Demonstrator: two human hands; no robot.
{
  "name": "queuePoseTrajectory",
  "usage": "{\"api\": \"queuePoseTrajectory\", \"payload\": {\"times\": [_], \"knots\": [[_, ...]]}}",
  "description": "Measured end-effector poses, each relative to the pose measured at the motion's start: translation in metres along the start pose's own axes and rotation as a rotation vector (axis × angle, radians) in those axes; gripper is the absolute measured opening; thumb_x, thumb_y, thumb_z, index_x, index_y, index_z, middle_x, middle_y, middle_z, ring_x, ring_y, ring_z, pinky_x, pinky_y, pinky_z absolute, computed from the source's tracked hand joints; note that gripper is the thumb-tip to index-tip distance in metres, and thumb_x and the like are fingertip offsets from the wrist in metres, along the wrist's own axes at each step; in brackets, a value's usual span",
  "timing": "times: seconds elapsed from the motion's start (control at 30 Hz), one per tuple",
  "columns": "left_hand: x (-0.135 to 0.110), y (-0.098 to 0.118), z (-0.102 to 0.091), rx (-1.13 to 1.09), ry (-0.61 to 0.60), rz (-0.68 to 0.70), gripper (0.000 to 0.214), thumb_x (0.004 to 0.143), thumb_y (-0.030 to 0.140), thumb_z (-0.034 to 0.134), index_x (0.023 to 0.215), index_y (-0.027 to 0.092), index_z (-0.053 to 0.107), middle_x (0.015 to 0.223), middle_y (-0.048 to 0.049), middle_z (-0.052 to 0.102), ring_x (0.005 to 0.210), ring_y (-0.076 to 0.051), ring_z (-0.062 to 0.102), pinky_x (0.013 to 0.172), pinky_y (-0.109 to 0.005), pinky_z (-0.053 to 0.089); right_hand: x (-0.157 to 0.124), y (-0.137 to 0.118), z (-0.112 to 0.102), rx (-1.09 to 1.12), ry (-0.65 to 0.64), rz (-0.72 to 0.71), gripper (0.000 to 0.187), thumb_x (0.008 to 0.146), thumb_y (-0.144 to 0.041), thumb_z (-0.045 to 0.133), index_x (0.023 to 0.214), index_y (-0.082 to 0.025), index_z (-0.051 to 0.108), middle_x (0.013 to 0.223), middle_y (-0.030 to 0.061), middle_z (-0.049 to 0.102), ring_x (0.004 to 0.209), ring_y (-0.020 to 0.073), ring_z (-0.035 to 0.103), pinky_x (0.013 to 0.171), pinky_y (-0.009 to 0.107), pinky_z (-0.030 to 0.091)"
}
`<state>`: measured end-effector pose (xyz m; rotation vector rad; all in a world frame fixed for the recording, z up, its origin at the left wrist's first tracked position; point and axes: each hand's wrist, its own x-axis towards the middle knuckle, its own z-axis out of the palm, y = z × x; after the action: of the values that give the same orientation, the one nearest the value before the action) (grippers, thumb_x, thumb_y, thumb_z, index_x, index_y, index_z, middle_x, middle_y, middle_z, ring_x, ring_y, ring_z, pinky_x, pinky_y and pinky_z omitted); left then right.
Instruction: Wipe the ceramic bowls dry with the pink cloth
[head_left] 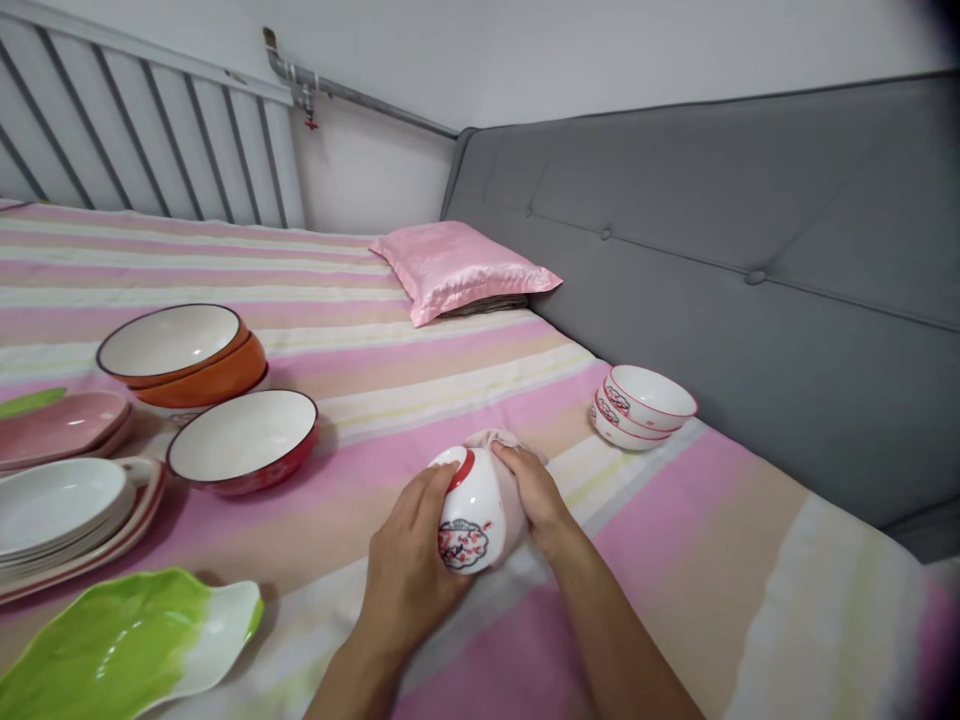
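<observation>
A white bowl [474, 500] with a red ring and a flower print is tipped on its side above the bed, its outside turned toward me. My left hand [412, 545] is wrapped round the bowl's left side. On the other side, my right hand [531, 495] presses a pale pink cloth [510, 515] against the bowl, fingers closed on it. Part of the cloth shows above the bowl; the bowl's inside is hidden. To the right, apart from both hands, stands a stack of matching bowls [649, 400].
At left are a red bowl [244, 440], stacked orange bowls [187, 350], pink dishes [60, 425], white plates [60, 505] and a green leaf-shaped dish [112, 640]. A pink pillow [465, 265] lies by the grey headboard [675, 210]. Striped bedding [637, 600] covers the bed.
</observation>
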<state>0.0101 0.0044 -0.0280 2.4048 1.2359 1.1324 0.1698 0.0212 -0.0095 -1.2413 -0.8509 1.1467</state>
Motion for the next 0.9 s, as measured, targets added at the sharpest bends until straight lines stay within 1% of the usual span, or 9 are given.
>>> {"api": "queuePoseTrajectory", "payload": {"times": [0.07,0.13,0.27,0.33,0.5,0.6,0.7,0.83,0.9], "knots": [[0.000,-0.003,0.001,-0.003,-0.014,0.045,0.074,0.066,0.024,0.067,0.133,0.023,0.036,0.129,-0.0102,0.053,0.117,-0.026,0.052,0.088,-0.034,0.051,0.003,0.004,-0.004,0.067,-0.019,0.083,0.028,0.075,-0.041,0.061,0.088,-0.018,0.071,0.082,0.0018,0.072,0.081,0.0194,0.064,0.074,0.026,0.046],[0.000,-0.005,0.001,-0.009,-0.032,0.075,0.073,0.068,0.026,0.067,0.134,0.022,0.035,0.130,-0.0109,0.052,0.119,-0.026,0.051,0.091,-0.035,0.050,0.004,0.007,-0.007,0.094,-0.037,0.119,0.031,0.075,-0.043,0.061,0.090,-0.018,0.070,0.083,0.0024,0.072,0.081,0.0196,0.064,0.072,0.026,0.047],[0.001,-0.011,-0.002,-0.012,-0.059,0.103,0.078,0.068,0.026,0.068,0.137,0.021,0.033,0.135,-0.0117,0.049,0.123,-0.027,0.048,0.096,-0.037,0.048,0.002,0.008,-0.006,0.055,-0.076,0.109,0.035,0.078,-0.046,0.057,0.097,-0.018,0.068,0.090,0.0046,0.071,0.086,0.0217,0.064,0.076,0.030,0.047],[0.002,-0.013,-0.003,-0.024,-0.064,0.113,0.080,0.067,0.027,0.069,0.138,0.021,0.032,0.137,-0.0120,0.048,0.126,-0.027,0.046,0.099,-0.039,0.046,-0.002,0.003,-0.003,-0.040,-0.097,0.004,0.035,0.083,-0.045,0.052,0.099,-0.018,0.068,0.098,0.0051,0.071,0.094,0.0221,0.063,0.085,0.032,0.045],[0.001,-0.014,-0.003,-0.073,-0.022,0.078,0.077,0.068,0.026,0.067,0.137,0.020,0.033,0.136,-0.0108,0.049,0.128,-0.026,0.044,0.104,-0.040,0.042,-0.024,-0.016,0.014,-0.539,-0.108,-0.442,0.033,0.091,-0.034,0.043,0.114,-0.020,0.062,0.116,0.0069,0.063,0.111,0.0217,0.054,0.099,0.035,0.037],[0.002,-0.014,-0.003,-0.096,-0.007,0.078,0.072,0.069,0.024,0.065,0.134,0.020,0.035,0.135,-0.0105,0.050,0.127,-0.025,0.044,0.105,-0.040,0.041,-0.030,-0.021,0.018,-0.677,-0.100,-0.545,0.032,0.091,-0.029,0.042,0.116,-0.020,0.061,0.118,0.0069,0.062,0.114,0.0218,0.051,0.103,0.036,0.033],[0.002,-0.014,-0.004,-0.116,-0.040,0.072,0.074,0.069,0.024,0.067,0.135,0.021,0.034,0.136,-0.0109,0.049,0.129,-0.026,0.043,0.105,-0.042,0.041,-0.021,-0.014,0.013,-0.520,-0.144,-0.442,0.032,0.091,-0.032,0.044,0.112,-0.020,0.064,0.115,0.0060,0.064,0.110,0.0215,0.055,0.100,0.035,0.037],[0.003,-0.015,-0.005,-0.178,-0.091,0.072,0.078,0.068,0.025,0.069,0.137,0.022,0.033,0.139,-0.0129,0.045,0.132,-0.030,0.038,0.105,-0.046,0.040,-0.005,-0.001,0.002,-0.129,-0.110,-0.108,0.032,0.084,-0.041,0.053,0.098,-0.018,0.069,0.099,0.0042,0.071,0.096,0.0215,0.063,0.086,0.030,0.046],[0.002,-0.016,-0.004,-0.251,-0.081,0.038,0.079,0.068,0.026,0.071,0.137,0.022,0.033,0.139,-0.0142,0.044,0.132,-0.031,0.037,0.105,-0.049,0.038,-0.001,0.005,-0.001,0.010,-0.070,0.004,0.031,0.080,-0.043,0.059,0.092,-0.018,0.071,0.091,0.0031,0.073,0.091,0.0209,0.065,0.081,0.028,0.047]]}}
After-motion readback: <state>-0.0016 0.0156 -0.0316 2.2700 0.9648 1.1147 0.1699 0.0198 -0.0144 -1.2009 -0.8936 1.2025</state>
